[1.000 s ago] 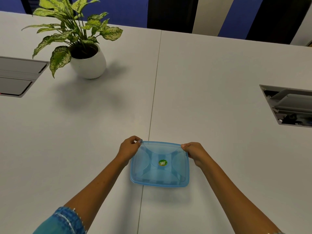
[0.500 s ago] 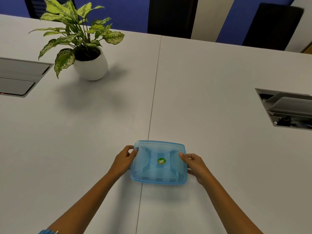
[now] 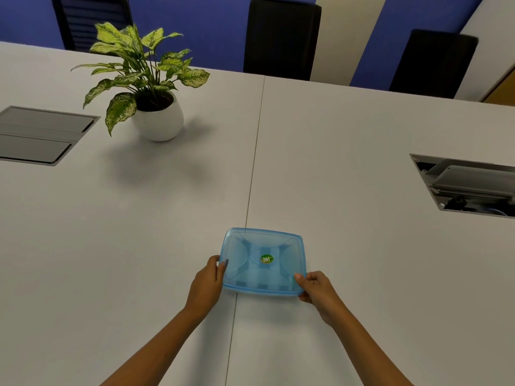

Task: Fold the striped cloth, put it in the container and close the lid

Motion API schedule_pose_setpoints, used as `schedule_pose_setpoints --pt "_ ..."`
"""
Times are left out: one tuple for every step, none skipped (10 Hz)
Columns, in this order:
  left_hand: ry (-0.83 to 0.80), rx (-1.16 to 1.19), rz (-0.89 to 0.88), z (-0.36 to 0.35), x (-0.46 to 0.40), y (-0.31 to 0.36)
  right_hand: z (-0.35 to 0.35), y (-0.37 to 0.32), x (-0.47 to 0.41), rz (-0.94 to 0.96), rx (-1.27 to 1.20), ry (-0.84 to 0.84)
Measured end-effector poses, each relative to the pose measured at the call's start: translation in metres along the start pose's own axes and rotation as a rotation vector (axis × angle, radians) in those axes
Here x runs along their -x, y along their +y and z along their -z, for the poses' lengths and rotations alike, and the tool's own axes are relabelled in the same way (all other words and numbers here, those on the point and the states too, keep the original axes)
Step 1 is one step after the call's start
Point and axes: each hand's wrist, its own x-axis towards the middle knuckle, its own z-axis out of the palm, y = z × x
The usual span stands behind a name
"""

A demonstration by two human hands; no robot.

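Note:
A translucent blue container [image 3: 250,277] rests on the white table [image 3: 348,151], straddling the seam near the front. Its blue lid [image 3: 281,246] lies flat on top, with a small green sticker [image 3: 266,259] at the centre. My left hand [image 3: 207,281] grips the container's left edge, thumb on the lid. My right hand [image 3: 316,285] pinches the near right corner, thumb pressed on the lid's rim. Dark bands show faintly through the plastic; I cannot tell whether they are the striped cloth.
A potted plant [image 3: 156,118] in a white pot stands at the back left. A closed grey cable hatch [image 3: 41,135] sits at the far left and an open cable box [image 3: 471,188] at the right. Black chairs [image 3: 281,37] line the far edge.
Both hands have slid from the container's far corners along its sides toward me; the right one is now at the near right corner. The container has stayed put.

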Motion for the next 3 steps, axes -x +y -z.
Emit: schedule_pose_setpoints --pt "-0.008 -0.011 -0.007 0.0033 -0.0021 0.0019 -0.0016 0.0002 0.0048 0.001 -0.018 0.027" --pt "-0.044 -0.069 -0.013 0.0089 -0.0033 -0.0008 -0.0005 -0.0006 0.0072 0.010 0.020 0.035" --pt "0.019 -0.198 -0.023 0.0105 -0.0008 0.0004 -0.0067 -0.0049 0.0118 0.082 0.201 0.141"
